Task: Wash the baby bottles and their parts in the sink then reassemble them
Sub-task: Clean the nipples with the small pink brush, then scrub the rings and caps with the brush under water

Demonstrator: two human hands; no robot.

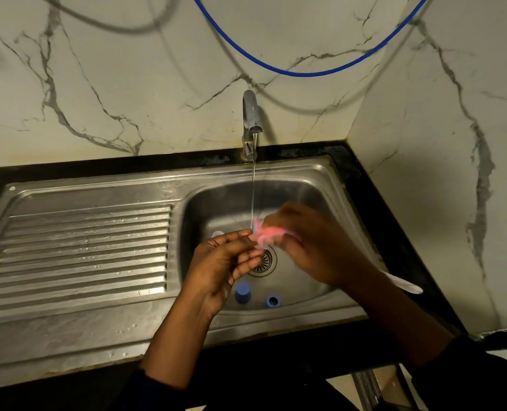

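Note:
Both my hands are over the sink basin (314, 185), under a thin stream of water from the tap (252, 114). My right hand (311, 247) is blurred by motion and grips a brush whose pink head (265, 234) sits at its fingertips. The brush's white handle (403, 284) sticks out behind the wrist. My left hand (225, 262) pinches a small part against the pink head; the part is mostly hidden, with a hint of blue. On the basin floor stand a blue cap (242, 292) and a blue ring (273, 301).
A ribbed steel draining board (83, 247) lies left of the basin. The drain strainer (265, 262) is under my hands. A small pale object (217, 234) lies in the basin's left part. A blue hose (305, 73) hangs across the marble wall, which closes in on the right.

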